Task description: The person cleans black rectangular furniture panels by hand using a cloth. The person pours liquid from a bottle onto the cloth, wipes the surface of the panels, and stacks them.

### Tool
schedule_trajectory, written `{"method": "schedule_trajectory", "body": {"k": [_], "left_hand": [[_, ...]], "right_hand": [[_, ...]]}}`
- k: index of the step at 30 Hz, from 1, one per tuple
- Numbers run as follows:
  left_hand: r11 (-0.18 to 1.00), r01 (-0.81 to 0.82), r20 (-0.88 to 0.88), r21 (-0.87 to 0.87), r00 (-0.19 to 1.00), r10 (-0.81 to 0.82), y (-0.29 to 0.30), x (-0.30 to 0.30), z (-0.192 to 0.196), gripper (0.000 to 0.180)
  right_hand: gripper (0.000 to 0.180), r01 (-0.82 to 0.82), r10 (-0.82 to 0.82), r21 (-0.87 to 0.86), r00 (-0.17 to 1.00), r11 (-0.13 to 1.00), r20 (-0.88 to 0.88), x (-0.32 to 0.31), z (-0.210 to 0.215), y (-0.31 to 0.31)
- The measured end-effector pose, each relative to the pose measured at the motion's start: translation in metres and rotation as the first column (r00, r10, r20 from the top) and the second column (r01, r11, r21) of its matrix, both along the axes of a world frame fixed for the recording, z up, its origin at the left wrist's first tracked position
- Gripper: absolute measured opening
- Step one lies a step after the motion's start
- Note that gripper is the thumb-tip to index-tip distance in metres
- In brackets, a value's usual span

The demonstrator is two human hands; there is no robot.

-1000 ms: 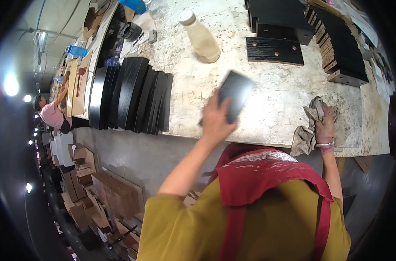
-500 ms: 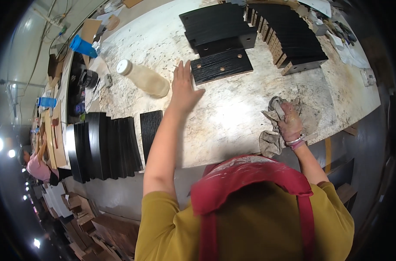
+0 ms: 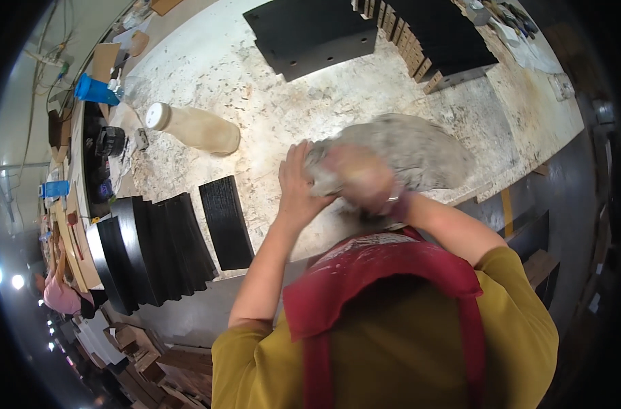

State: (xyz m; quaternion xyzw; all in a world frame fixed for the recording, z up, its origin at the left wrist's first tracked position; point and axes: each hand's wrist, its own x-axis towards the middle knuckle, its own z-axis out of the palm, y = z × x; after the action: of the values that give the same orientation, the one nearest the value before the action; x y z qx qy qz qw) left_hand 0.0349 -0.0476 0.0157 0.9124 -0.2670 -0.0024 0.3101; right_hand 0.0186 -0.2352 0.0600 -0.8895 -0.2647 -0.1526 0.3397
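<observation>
My right hand [image 3: 361,176], smeared by motion, is closed on a crumpled grey rag [image 3: 419,146], whose loose part trails right across the worktop. Beside it, my left hand [image 3: 297,187] has its fingers pointing away from me and its thumb toward the rag. It grips the left end of a black board [image 3: 366,222], mostly hidden under the rag and right hand; only dark bits of it show. Left of my left forearm, a single black textured board [image 3: 226,221] lies at the near edge. A cloudy plastic bottle with a white cap [image 3: 200,129] lies farther left.
Black boards stand in a row [image 3: 153,249] at the near left edge. More boards lie stacked [image 3: 317,37] at the far side, beside a curved row of boards [image 3: 443,41]. A blue cup [image 3: 95,90] is at the far left. Another person [image 3: 63,293] works beyond the left edge.
The near holed board has left its place by the far stack, and my left hand has come back toward me. My right hand has swept left with the rag to beside my left hand.
</observation>
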Motion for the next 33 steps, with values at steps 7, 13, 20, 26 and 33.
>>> {"method": "schedule_trajectory", "body": {"k": [7, 13, 20, 26, 33], "left_hand": [[0.991, 0.100, -0.126, -0.084, 0.986, -0.110, 0.003, 0.014, 0.002, 0.101], [0.942, 0.325, -0.220, 0.083, 0.928, -0.301, -0.008, 0.040, 0.037, 0.108], [0.951, 0.298, -0.135, -0.088, 0.942, -0.307, -0.013, 0.027, 0.016, 0.103], [0.979, 0.188, -0.072, -0.084, 0.978, -0.194, -0.016, 0.009, 0.006, 0.103], [0.985, 0.155, -0.035, -0.079, 0.987, -0.158, -0.016, 0.006, 0.004, 0.102]], "right_hand": [[0.025, 0.090, -0.128, -0.174, 0.968, 0.981, -0.218, -0.003, -0.016, 0.012], [0.036, 0.589, -0.453, 0.523, 0.808, 0.616, -0.377, -0.006, 0.008, -0.126], [0.034, 0.514, -0.528, -0.119, 0.830, 0.849, -0.180, -0.020, 0.010, -0.082], [0.014, 0.462, -0.527, -0.341, 0.840, 0.819, -0.131, 0.018, -0.039, -0.056], [0.026, 0.587, -0.670, -0.333, 0.577, 0.738, -0.467, 0.023, 0.027, -0.102]]}}
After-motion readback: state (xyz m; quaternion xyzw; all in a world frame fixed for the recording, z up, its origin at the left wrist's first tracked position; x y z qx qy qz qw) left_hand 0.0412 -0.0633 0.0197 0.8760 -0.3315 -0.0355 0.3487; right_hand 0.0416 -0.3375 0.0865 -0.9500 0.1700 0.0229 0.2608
